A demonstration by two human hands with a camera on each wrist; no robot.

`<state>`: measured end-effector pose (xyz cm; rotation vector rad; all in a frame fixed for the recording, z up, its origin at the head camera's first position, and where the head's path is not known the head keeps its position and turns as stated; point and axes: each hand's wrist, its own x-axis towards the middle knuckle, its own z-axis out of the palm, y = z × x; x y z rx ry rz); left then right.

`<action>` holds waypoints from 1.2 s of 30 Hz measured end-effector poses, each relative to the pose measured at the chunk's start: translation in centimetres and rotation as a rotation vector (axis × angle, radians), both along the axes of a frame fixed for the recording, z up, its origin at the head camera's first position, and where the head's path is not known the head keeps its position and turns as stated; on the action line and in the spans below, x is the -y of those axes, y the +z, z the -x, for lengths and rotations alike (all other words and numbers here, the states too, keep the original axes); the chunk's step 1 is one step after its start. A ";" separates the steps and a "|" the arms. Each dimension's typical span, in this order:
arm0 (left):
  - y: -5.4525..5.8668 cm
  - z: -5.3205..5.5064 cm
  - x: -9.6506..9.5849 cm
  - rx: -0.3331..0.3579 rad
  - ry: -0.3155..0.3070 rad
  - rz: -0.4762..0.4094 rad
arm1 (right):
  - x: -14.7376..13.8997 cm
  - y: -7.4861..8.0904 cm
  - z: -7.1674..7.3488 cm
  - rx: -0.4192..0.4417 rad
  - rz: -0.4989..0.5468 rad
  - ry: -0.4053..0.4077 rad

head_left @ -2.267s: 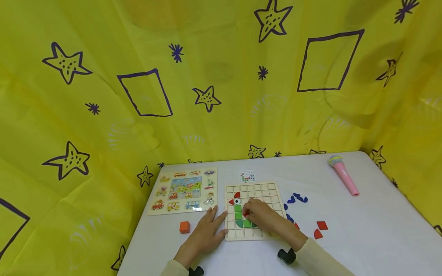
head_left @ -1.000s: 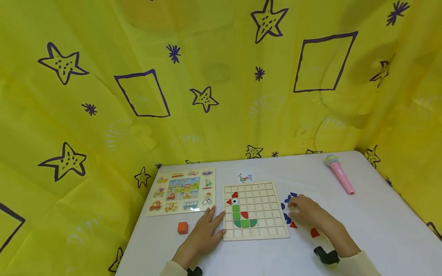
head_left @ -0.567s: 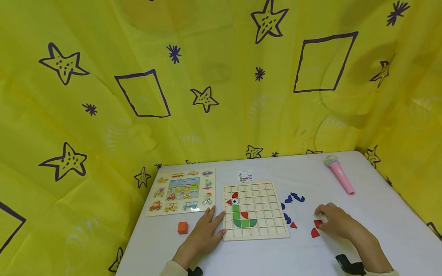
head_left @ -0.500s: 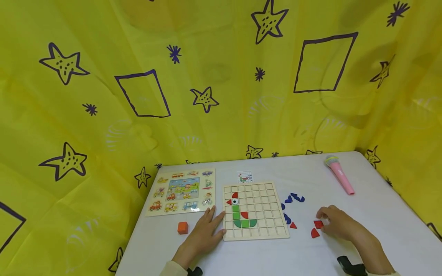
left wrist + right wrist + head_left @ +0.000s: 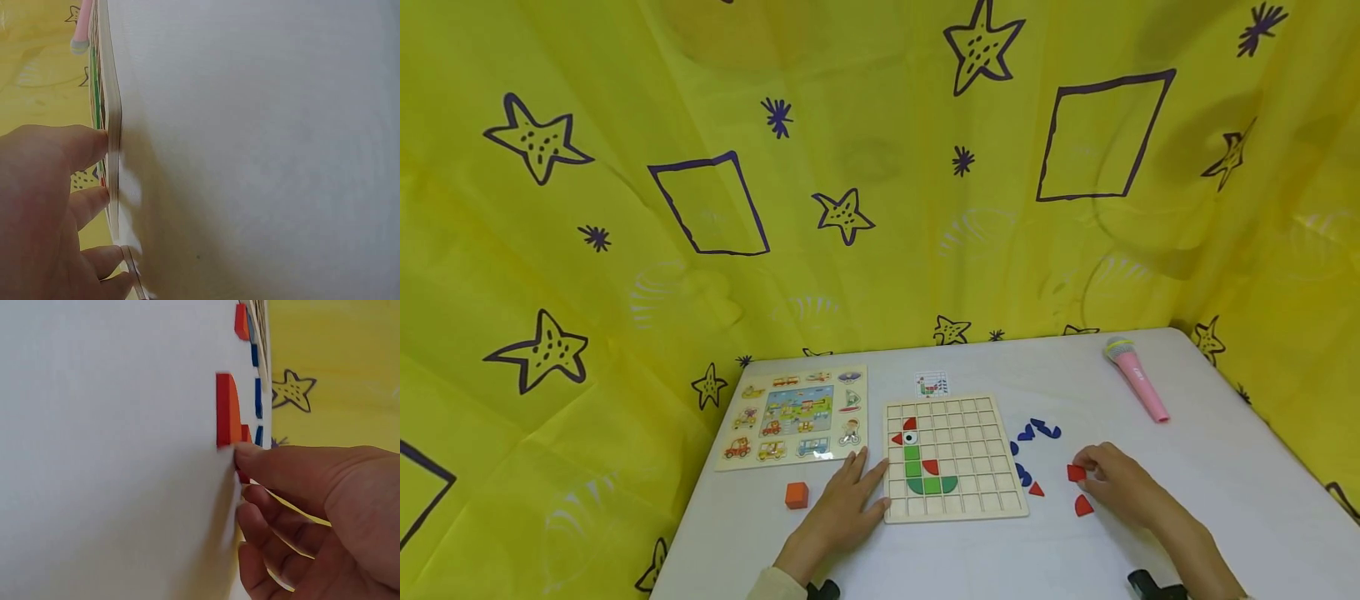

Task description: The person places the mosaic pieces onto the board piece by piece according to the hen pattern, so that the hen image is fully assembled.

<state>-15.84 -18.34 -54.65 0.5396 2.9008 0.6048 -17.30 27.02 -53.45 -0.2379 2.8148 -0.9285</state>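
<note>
Thumb and fingers of my right hand point(image 5: 1120, 483) pinch a red square tile point(image 5: 1077, 473) right of the board. Below it lies a red quarter-round tile point(image 5: 1083, 506), large in the right wrist view point(image 5: 224, 409). A red triangle tile point(image 5: 1037, 489) and several blue tiles point(image 5: 1025, 477) lie along the wooden grid board point(image 5: 977, 500). On the board, red and green tiles point(image 5: 912, 468) and an eye tile point(image 5: 911, 437) form a bird-like figure. My left hand point(image 5: 842, 504) has its fingers spread, its thumb and forefinger touching the board's left edge in the left wrist view.
A picture puzzle board point(image 5: 741, 417) lies at the back left, an orange cube point(image 5: 797, 495) in front of it. Behind the grid board is a small picture card point(image 5: 933, 384). A pink toy microphone point(image 5: 1138, 383) lies at the back right. A yellow curtain point(image 5: 880, 292) closes off the back.
My right hand set a red quarter-round tile on the board, moved right past the blue tiles and took the red square, which has shifted left and away. My left hand stayed put.
</note>
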 end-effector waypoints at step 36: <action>-0.3 0.4 0.1 0.032 0.019 0.009 | 10.6 0.7 2.9 -0.090 0.082 0.096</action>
